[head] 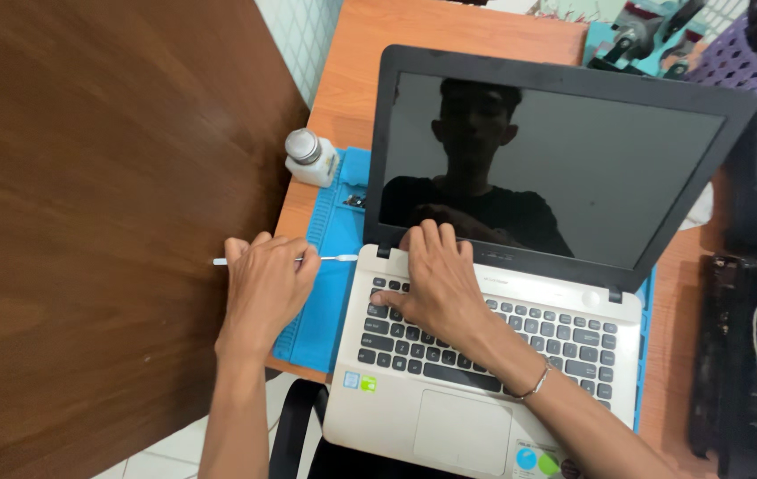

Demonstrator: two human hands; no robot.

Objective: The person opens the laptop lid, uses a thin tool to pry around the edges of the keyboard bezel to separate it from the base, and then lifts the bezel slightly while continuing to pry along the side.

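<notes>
An open laptop (485, 417) with a pale gold body, black keys and a dark screen lies on a blue work mat (330, 293). My right hand (432, 284) rests flat on the upper left of the keyboard, fingertips at the hinge edge below the screen. My left hand (263, 288) is closed around a thin metal pry tool (336, 258), whose tip points right and touches the laptop's left edge near the hinge. A thin bracelet sits on my right wrist.
A small white bottle with a metal cap (309, 157) stands at the mat's far left corner. A dark brown wooden panel (86, 222) fills the left side. Black devices (751, 346) and a purple basket (738, 62) lie to the right on the orange table (396, 27).
</notes>
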